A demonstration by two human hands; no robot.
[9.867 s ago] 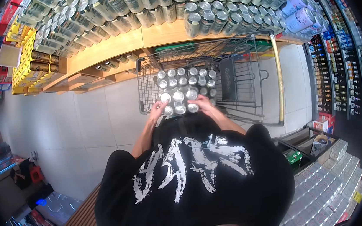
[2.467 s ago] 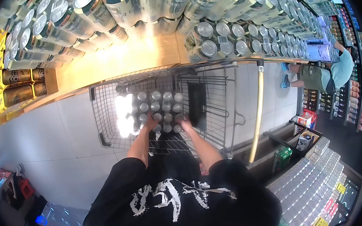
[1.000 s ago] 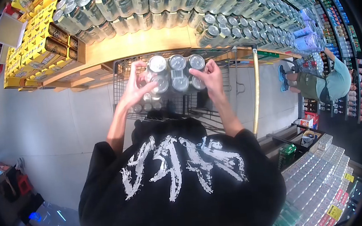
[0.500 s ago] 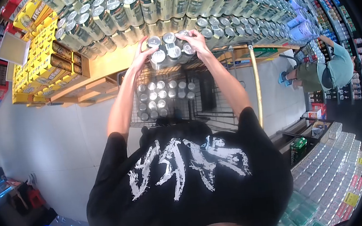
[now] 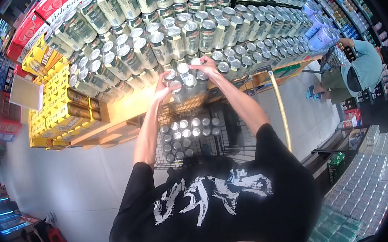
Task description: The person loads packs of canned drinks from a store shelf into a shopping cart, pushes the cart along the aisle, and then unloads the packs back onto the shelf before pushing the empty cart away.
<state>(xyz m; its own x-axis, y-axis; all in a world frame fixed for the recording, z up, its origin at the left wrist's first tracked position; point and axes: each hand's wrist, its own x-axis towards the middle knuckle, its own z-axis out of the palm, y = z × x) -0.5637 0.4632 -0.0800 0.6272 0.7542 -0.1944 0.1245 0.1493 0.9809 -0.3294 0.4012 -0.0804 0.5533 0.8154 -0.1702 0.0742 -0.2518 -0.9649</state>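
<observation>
My left hand (image 5: 163,87) and my right hand (image 5: 208,67) clasp a tight cluster of silver-topped drink cans (image 5: 189,81) from its two sides. The cans stand upright in rows. They are held in front of the lowest tier of a large display of stacked cans (image 5: 160,47); whether they touch it or the wooden ledge cannot be made out. Below my hands, a wire shopping cart (image 5: 160,158) contains several upright cans (image 5: 186,133). My fingers curl round the outer cans, and their tips are partly hidden.
Yellow can cartons (image 5: 60,117) sit at the left on a wooden platform (image 5: 125,110). A gold-coloured rail (image 5: 282,112) rises at the right of the cart. Another person (image 5: 357,70) stands at the far right. Wrapped can packs (image 5: 362,174) are stacked at the lower right.
The view has tilted upward, showing more of the stacked tiers. My hands and the held cans have moved forward, closer to the display, relative to the ledge and cart.
</observation>
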